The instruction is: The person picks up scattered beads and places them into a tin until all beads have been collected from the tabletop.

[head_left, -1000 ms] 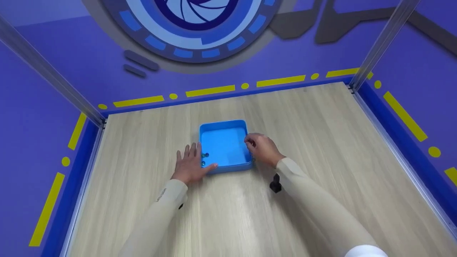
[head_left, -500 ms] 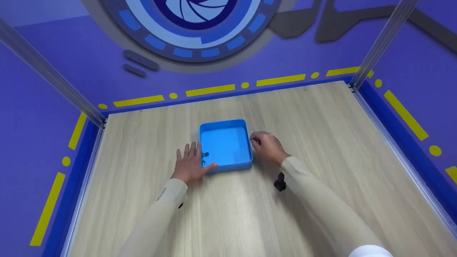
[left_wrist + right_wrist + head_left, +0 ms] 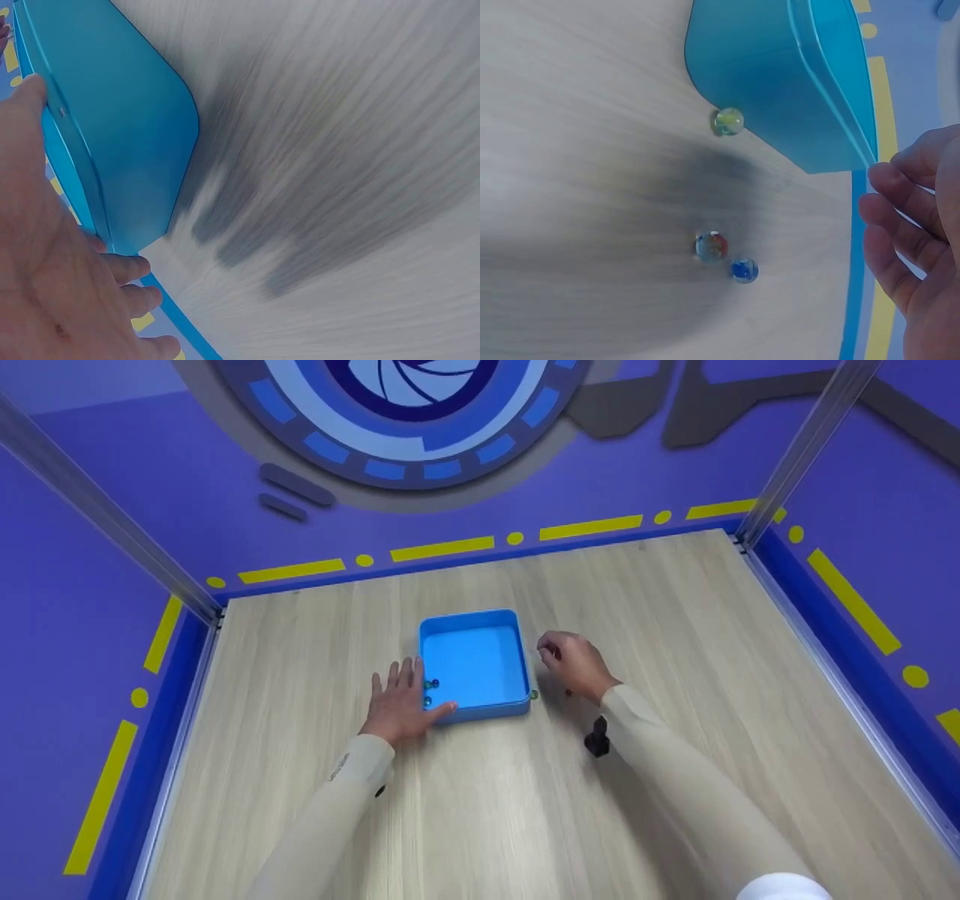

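Left hand lies flat, fingers straight, against the blue tray. Right hand hovers loosely curled, apparently empty; three marbles partly hidden under it.

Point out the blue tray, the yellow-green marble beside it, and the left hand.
blue tray (image 3: 474, 662): head view, bare floor inside.
yellow-green marble (image 3: 728, 121): right wrist view, centre of the ball.
left hand (image 3: 397, 706): head view, back of hand.

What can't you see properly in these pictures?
- Head view: the small marbles inside the square blue plastic tray are too small to count; the left hand hides part of them.
- Right wrist view: the frame edge cuts off the right hand.
- Left wrist view: the pale wooden table is blurred.
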Available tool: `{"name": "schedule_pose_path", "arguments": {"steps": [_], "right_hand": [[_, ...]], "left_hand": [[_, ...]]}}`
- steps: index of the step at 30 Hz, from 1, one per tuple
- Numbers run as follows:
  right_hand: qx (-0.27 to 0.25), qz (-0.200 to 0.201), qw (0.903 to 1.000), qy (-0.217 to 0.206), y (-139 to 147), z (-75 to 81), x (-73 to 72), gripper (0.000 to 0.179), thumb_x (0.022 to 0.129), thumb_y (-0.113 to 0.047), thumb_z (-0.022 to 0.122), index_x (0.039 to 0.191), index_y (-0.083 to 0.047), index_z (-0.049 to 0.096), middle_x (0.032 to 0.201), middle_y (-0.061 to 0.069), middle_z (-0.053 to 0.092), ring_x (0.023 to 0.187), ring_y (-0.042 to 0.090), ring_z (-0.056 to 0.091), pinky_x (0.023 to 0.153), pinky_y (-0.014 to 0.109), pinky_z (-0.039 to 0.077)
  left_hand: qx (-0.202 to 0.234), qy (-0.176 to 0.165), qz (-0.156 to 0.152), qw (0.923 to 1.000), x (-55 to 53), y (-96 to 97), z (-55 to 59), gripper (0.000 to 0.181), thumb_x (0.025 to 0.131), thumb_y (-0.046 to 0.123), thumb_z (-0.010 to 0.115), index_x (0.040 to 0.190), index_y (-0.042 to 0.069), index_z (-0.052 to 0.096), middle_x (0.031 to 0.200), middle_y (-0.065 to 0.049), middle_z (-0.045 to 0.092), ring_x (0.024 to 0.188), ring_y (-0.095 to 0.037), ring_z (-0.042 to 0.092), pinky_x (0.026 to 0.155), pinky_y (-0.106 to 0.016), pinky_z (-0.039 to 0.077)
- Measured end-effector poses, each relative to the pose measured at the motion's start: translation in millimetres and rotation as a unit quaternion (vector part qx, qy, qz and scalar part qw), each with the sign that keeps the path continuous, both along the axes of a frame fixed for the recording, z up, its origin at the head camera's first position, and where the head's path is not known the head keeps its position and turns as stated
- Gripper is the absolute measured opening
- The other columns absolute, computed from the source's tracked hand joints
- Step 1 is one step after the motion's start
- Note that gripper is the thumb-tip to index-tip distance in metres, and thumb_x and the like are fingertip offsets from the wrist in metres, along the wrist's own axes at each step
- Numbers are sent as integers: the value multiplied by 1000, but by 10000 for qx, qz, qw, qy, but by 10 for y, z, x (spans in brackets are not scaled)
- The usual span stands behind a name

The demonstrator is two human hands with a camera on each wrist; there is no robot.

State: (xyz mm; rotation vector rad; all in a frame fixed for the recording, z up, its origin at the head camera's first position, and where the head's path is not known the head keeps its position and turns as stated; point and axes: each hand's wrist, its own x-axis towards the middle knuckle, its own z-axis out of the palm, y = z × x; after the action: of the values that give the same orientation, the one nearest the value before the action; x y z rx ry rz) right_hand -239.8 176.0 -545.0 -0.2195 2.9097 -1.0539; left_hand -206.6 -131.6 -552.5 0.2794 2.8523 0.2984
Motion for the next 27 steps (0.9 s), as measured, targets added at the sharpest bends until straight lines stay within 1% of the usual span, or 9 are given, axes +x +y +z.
{"name": "schedule_pose_path", "arguments": {"steps": [6, 12, 15, 18, 22, 25, 27], "right_hand": [[12, 44, 10000, 78, 53, -22, -6, 15, 96, -13, 55, 101, -9, 67, 94, 5, 67, 81, 18, 58, 75, 33, 52], [68, 38, 10000, 4, 85, -47, 8, 18, 96, -15, 54, 104, -7, 68, 95, 5, 68, 80, 18, 60, 75, 35, 53], [81, 68, 9999, -56, 91, -72, 11, 18, 96, -15, 54, 104, -7, 68, 93, 4, 67, 78, 17, 60, 72, 32, 51], [41, 110, 9998, -150, 92, -97, 18, 18, 96, -14, 54, 104, -6, 68, 90, 4, 66, 73, 16, 60, 65, 30, 51], [-14, 143, 9993, -334, 87, -126, 28, 18, 96, -14, 56, 106, -6, 68, 89, 5, 65, 69, 16, 60, 59, 27, 50], [3, 168, 9989, -441, 76, -146, 33, 18, 95, -13, 56, 107, -5, 67, 89, 5, 65, 70, 17, 59, 59, 27, 50], [40, 205, 9986, -492, 68, -163, 38, 18, 95, -14, 57, 107, -5, 68, 89, 5, 65, 73, 17, 59, 62, 28, 50]], "left_hand": [[-46, -42, 7, 10000, -8, -2, 22, 108, 82, 78, 45, 157, 10, 7, 163, -14, 11, 151, -36, 6, 118, -62, 3], [-119, -84, -1, 9999, -15, 2, 26, 107, 83, 77, 46, 156, 9, 8, 163, -15, 12, 151, -38, 7, 118, -62, 4], [-123, -95, -8, 9999, -15, 4, 24, 107, 83, 77, 45, 156, 9, 7, 163, -15, 12, 151, -38, 7, 118, -62, 4], [-138, -107, -6, 9998, -16, 7, 21, 107, 83, 78, 44, 157, 10, 6, 163, -14, 11, 151, -37, 6, 118, -62, 3], [-120, -101, 0, 9999, -17, 9, 15, 108, 83, 78, 44, 157, 10, 5, 163, -14, 11, 151, -36, 6, 118, -62, 3], [-84, -91, 7, 9999, -16, 3, 3, 108, 83, 78, 44, 157, 10, 5, 163, -14, 11, 151, -36, 6, 118, -61, 3], [-100, -90, 12, 9999, -15, -2, -5, 108, 82, 79, 44, 157, 11, 5, 164, -14, 11, 151, -36, 6, 118, -61, 3]]}}
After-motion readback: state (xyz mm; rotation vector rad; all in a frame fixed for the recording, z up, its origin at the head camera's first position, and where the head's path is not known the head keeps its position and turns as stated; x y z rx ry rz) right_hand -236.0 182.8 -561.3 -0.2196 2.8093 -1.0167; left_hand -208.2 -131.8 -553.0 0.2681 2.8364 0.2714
